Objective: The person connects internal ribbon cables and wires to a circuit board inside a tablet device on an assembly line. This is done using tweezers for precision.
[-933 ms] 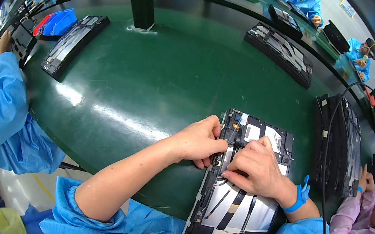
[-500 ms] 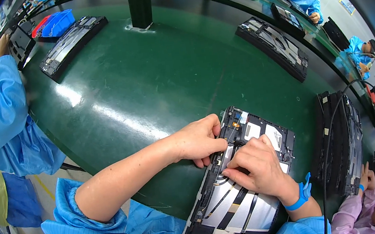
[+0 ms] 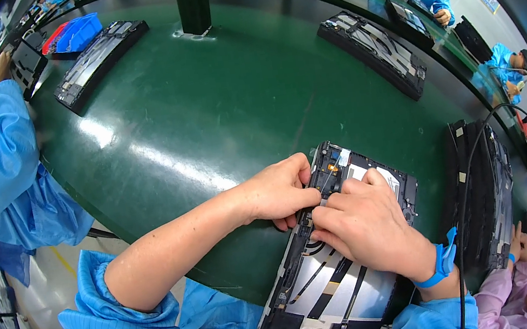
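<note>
An opened flat device (image 3: 374, 288), like a tablet in a black frame, lies tilted in front of me, its silver inner panel and several black flat cables exposed. My left hand (image 3: 280, 192) is at its upper left edge, thumb and index finger pinched together. Whatever sits between those fingertips is hidden. Over the upper middle of the device, my right hand (image 3: 371, 223) is closed, fingers curled down and the thumb tip next to the dark cables. Its fingertips are partly covered, so what they grip cannot be made out. A blue strap (image 3: 442, 264) circles my right wrist.
Similar opened devices lie at the far left (image 3: 100, 65) and far right (image 3: 374, 53) of the green table (image 3: 224, 116). A stack of devices (image 3: 481, 196) stands to my right, crossed by a black cord (image 3: 458, 239). Behind are a post (image 3: 192, 4) and blue bin (image 3: 78, 33). People work on both sides.
My right hand has moved slightly up the device, its wrist shifting to the right. My left hand stays almost where it was. The yellow and blue cloth at far left is now mostly out of sight.
</note>
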Tool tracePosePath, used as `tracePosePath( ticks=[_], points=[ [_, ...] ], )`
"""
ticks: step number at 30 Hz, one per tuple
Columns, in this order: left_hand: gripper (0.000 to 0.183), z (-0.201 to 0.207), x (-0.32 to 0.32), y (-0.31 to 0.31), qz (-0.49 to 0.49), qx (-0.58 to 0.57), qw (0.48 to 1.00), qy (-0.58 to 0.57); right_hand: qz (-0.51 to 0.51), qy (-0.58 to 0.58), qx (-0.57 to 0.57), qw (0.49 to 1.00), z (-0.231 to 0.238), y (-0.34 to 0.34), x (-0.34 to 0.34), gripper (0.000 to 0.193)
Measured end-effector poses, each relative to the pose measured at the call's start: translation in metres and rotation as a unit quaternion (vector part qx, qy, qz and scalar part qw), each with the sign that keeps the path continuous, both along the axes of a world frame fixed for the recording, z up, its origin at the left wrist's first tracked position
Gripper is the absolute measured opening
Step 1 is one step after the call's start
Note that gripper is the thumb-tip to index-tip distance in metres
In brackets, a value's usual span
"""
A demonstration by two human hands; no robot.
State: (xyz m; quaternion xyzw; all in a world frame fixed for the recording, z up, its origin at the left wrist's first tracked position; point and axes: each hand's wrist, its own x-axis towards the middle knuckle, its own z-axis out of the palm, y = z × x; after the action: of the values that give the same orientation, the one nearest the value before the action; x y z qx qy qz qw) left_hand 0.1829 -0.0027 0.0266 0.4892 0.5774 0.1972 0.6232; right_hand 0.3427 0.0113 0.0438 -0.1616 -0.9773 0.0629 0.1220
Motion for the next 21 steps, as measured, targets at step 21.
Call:
tracePosePath(
  ticks=[21],
  points=[
    [0.024,0.003,-0.003,-0.002,0.007,-0.019,1.000,-0.012,0.006,-0.041,-0.002,0.999,0.011,0.017,-0.009,0.014]
  ],
)
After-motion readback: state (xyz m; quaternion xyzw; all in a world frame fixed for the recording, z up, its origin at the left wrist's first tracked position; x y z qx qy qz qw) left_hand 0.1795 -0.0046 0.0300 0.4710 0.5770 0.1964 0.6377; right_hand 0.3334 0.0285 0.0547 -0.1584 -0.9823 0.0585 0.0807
